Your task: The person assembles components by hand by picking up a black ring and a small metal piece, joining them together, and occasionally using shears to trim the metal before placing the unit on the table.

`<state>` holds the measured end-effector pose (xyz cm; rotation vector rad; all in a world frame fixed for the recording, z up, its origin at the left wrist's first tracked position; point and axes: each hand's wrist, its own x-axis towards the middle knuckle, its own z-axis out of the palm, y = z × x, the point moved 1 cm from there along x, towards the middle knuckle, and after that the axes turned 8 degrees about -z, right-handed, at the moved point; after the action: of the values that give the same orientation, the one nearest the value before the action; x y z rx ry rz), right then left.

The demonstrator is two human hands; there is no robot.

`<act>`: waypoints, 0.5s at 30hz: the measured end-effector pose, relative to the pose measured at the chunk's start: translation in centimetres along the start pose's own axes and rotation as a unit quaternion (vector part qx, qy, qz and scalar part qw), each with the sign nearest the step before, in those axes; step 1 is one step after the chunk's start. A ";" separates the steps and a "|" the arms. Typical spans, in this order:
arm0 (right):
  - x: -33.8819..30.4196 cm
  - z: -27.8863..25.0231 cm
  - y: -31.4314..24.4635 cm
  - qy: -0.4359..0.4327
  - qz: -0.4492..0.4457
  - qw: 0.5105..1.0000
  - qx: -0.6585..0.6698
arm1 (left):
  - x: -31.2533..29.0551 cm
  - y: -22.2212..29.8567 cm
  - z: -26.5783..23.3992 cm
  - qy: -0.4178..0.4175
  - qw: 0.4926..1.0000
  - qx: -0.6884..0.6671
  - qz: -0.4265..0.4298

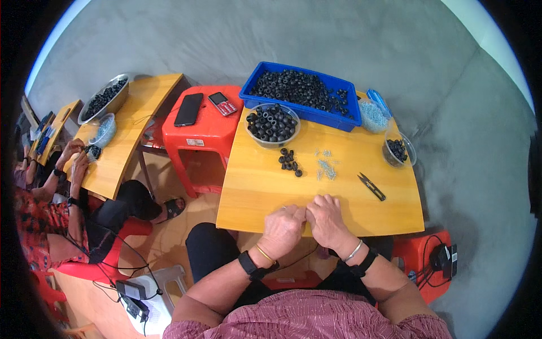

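At the table's front edge my left hand [284, 229] and my right hand [327, 221] meet, fingertips pressed together. Both are closed, and whatever is between the fingers is hidden. Beyond them on the yellow table [259, 203] lie a small cluster of round black parts [289, 163] and a scatter of tiny silvery pieces [326, 168]. To the right are black thread snips [371, 186]. A clear tub of black parts [273, 125] stands farther back on the left, and a smaller clear cup [398, 151] with black parts sits at the right edge.
A blue tray [305, 114] full of black parts spans the table's back, beside a tub of pale blue pieces [372, 116]. Left of the table, a red stool [197, 135] carries two phones. At another table, a person's hands [77, 155] handle black parts. Cables hang near a red stool [423, 271].
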<state>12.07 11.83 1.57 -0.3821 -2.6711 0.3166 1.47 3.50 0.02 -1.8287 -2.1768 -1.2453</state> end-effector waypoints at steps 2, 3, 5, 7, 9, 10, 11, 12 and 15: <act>-0.1 0.1 0.0 0.004 0.000 1.000 -0.006 | 0.0 0.0 0.0 0.000 1.000 0.004 -0.004; -0.2 0.1 0.0 0.008 -0.002 1.000 -0.008 | -0.1 0.1 0.0 0.003 1.000 0.006 -0.002; -0.3 0.1 0.0 0.016 -0.005 1.000 -0.012 | -0.1 0.2 0.1 0.013 1.000 -0.003 0.006; -0.6 0.3 0.0 0.011 0.019 1.000 -0.006 | -0.3 0.1 0.4 0.017 1.000 -0.009 0.006; -0.6 0.4 0.3 0.007 0.015 1.000 -0.004 | -0.4 -0.1 0.7 0.019 1.000 -0.017 0.004; -0.5 0.4 0.3 0.002 0.009 1.000 -0.001 | -0.3 -0.3 0.7 0.024 1.000 -0.002 0.018; -0.6 0.3 0.3 0.002 0.012 1.000 -0.002 | -0.3 -0.5 0.8 0.029 0.999 0.012 0.031; -0.5 0.2 0.3 -0.005 0.015 1.000 0.003 | -0.2 -0.7 1.0 0.029 0.999 0.011 0.031; -0.3 0.1 0.1 -0.016 0.022 1.000 0.001 | -0.1 -1.1 1.4 0.027 0.998 0.015 0.050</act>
<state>12.25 11.80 1.34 -0.4389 -2.6971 0.3413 1.19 4.23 -1.55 -1.8457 -2.0389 -1.2191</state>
